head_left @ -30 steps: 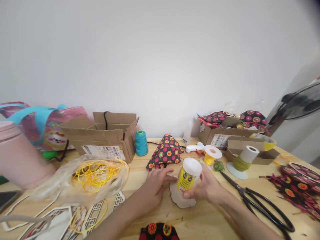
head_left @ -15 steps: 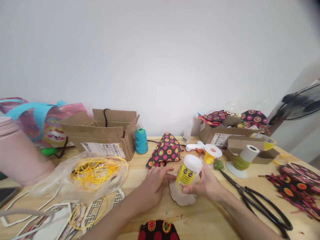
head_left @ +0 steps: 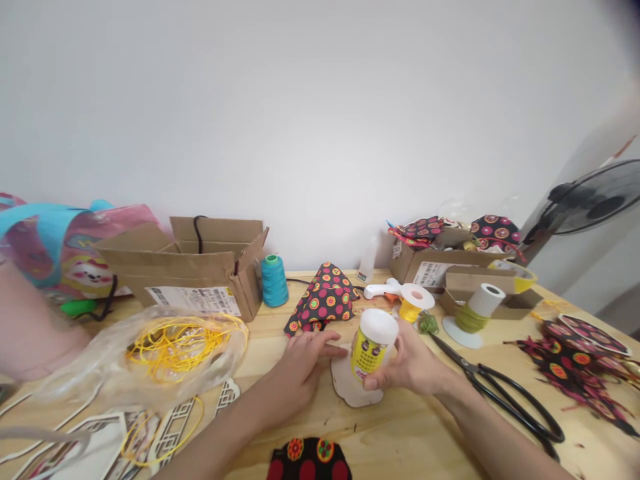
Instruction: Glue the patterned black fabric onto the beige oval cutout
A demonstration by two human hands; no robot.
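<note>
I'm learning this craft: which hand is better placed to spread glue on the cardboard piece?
Probably the right hand: it grips the glue bottle upside down over the cardboard piece, while the left hand presses it flat.

A pale wooden worktop (head_left: 400, 433) runs up to the white wall. At its back left stands an open cardboard box (head_left: 190, 267), with a teal thread cone (head_left: 274, 281) just beside it and a folded piece of dotted fabric (head_left: 324, 300) further right. A clear bag of yellow cord (head_left: 165, 347) lies in front of the box, above white cut-out frames (head_left: 165, 427). On the right lie black scissors (head_left: 500, 393), a yellow spool (head_left: 414, 301), a green spool (head_left: 473, 317) and fabric scraps (head_left: 575, 367). A flat cut-out shape (head_left: 350, 387) lies mid-worktop.
</note>
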